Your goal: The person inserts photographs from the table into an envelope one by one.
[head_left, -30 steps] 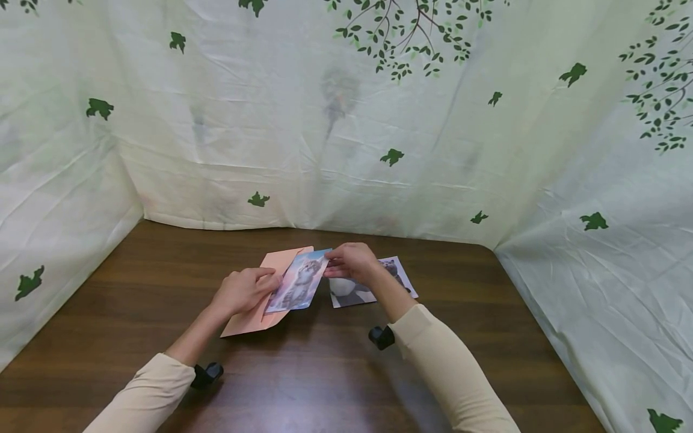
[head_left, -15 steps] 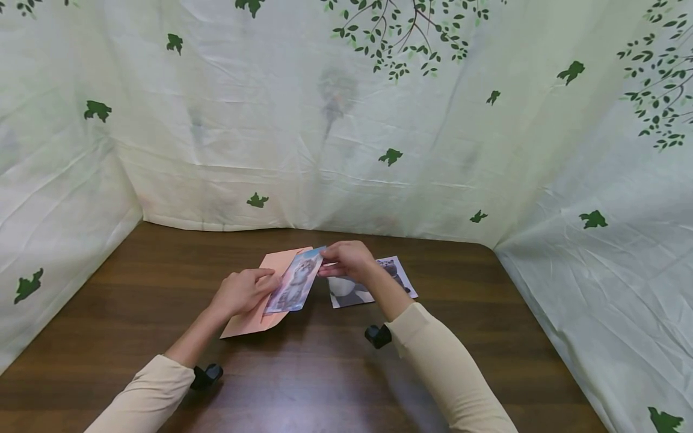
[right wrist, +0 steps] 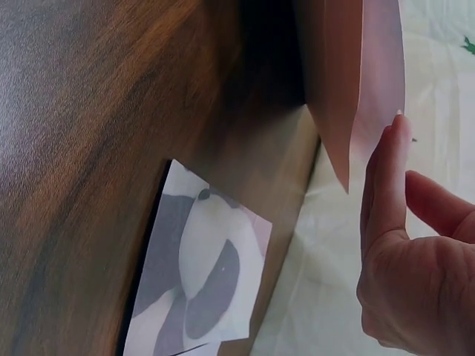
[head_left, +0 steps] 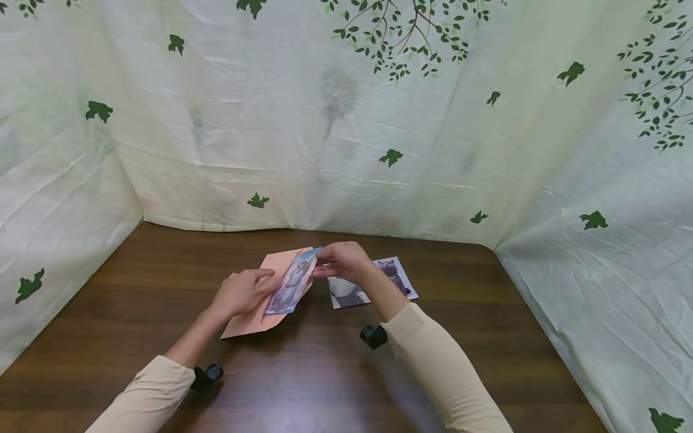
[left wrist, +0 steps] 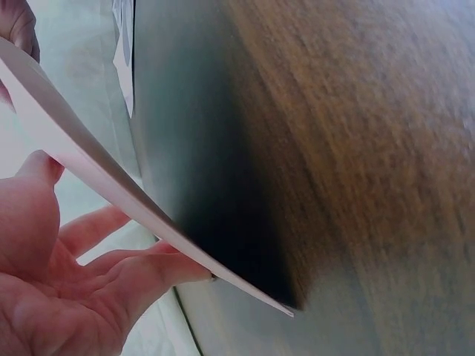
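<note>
Holding envelope (head_left: 277, 262), left hand (head_left: 243, 293), card (head_left: 294, 281) partly hidden

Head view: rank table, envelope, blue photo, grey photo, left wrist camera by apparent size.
1. Table
2. Envelope
3. Blue photo and grey photo: too close to rank, both partly covered
4. Left wrist camera

a pale curtain (head_left: 271, 126) (printed with green leaves (head_left: 391, 157)) hangs behind and beside a brown wooden table (head_left: 303, 376)
</note>
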`<state>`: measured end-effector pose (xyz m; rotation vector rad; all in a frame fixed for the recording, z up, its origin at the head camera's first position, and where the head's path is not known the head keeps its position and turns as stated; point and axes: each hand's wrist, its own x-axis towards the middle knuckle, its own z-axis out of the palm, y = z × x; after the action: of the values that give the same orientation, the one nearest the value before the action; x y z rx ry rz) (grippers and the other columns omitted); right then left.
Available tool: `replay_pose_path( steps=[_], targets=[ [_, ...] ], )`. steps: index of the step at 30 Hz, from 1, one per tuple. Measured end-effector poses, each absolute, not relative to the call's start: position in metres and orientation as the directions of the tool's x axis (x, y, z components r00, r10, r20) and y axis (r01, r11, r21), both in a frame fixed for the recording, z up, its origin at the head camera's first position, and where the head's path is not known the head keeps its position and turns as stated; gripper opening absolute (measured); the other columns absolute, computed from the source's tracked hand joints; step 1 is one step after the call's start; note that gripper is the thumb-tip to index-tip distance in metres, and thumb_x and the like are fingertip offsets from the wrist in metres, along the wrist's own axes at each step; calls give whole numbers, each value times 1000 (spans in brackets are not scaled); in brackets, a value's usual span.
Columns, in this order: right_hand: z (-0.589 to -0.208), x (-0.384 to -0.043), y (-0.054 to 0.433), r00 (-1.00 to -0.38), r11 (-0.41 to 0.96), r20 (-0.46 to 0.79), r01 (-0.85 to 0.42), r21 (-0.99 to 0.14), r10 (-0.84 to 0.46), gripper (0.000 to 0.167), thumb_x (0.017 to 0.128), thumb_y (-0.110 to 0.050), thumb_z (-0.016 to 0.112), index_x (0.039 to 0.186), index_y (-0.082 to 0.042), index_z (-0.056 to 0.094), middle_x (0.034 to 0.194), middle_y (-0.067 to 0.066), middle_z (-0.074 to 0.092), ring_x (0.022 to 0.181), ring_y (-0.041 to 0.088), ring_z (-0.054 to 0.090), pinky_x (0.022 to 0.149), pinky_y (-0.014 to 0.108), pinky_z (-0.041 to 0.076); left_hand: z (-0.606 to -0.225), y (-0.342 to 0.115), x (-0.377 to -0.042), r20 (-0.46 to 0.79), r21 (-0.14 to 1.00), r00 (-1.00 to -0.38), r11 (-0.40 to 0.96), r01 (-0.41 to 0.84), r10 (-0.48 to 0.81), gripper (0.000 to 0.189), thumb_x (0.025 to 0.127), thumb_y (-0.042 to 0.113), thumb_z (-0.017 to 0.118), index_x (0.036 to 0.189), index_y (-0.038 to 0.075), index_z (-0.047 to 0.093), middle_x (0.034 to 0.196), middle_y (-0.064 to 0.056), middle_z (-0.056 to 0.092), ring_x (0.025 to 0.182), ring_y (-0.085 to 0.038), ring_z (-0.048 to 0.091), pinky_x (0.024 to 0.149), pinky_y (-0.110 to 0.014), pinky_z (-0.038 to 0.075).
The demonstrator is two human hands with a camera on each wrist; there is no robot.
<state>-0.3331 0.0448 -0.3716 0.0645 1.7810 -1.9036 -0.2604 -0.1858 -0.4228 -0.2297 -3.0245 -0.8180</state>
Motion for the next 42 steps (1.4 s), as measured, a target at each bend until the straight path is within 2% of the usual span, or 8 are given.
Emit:
replay_pose_path(
  steps=[9, 20, 33, 42],
  targets=[
    [-377, -334, 38, -855, -4, -374, 402, -915, -358, 19, 96, 5, 56, 110, 16, 65, 86, 17, 70, 64, 22, 73, 67, 33, 61, -423, -186, -260, 42, 503, -989, 852, 142, 140, 52, 102, 40, 53, 139, 3, 62, 131, -27, 65, 114, -47, 63, 86, -53, 49],
    [-376, -334, 27, -843, 47, -401, 413, -910, -358, 26, 98, 4, 56, 118, 18, 62, 85, 18, 68, 63, 22, 72, 65, 32, 61, -422, -187, -261, 57, 500, -987, 851, 159, 151, 52, 103, 40, 52, 139, 3, 62, 132, -27, 64, 120, -51, 60, 92, -59, 48],
    [-383, -335, 12, -847, 75, -386, 386, -919, -366, 18, 98, 3, 54, 107, 16, 64, 80, 19, 68, 59, 24, 71, 61, 34, 60, -421, -187, -259, 55, 510, -987, 846, 156, 149, 52, 104, 40, 52, 138, 3, 62, 131, -27, 64, 118, -50, 61, 91, -57, 48],
    [-385, -333, 8, -852, 100, -400, 390, -915, -337, 17, 98, 2, 55, 104, 13, 66, 80, 17, 68, 61, 24, 72, 72, 40, 61, -420, -187, -258, 42, 521, -989, 841, 145, 144, 54, 104, 43, 52, 139, 2, 61, 132, -28, 63, 120, -50, 60, 92, -57, 49]
  ],
)
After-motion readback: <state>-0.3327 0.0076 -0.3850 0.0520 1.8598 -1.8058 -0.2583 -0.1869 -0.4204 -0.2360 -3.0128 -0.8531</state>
